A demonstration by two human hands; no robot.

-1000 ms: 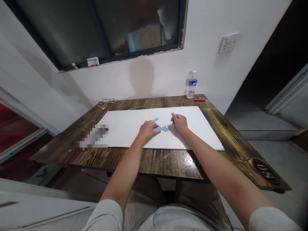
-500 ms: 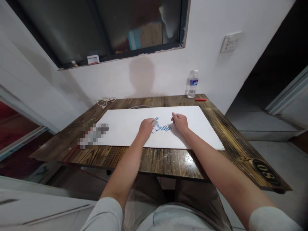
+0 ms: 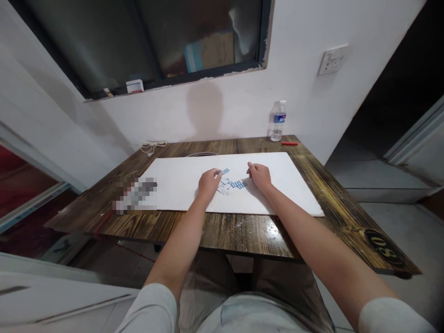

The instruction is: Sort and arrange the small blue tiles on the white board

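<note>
A white board [image 3: 176, 185] lies flat on the table between my arms. Small blue-edged rectangles [image 3: 238, 185] sit in a cluster at its middle, with thin dark bits and a pale patch beside them. Farther back is a short blue-edged strip [image 3: 225, 171]. I cannot tell whether these are loose pieces or marks. My left hand [image 3: 208, 181] is closed at the strip's left end, its thumb and finger together; whatever may be between them is too small to name. To the right of the cluster, my right hand [image 3: 260, 175] rests on the board with curled fingers, their grip hidden.
The board lies on a dark wooden table [image 3: 239, 231]. At the back right stand a water bottle [image 3: 277, 121] and a red stick-like item [image 3: 289, 144]. A white cord [image 3: 152, 147] is coiled at the back left. A blurred item [image 3: 137, 195] lies at the left.
My left hand has shifted slightly left. The grey patch at its fingertips is gone, and more of the blue-edged strip shows. My right hand has stayed in place.
</note>
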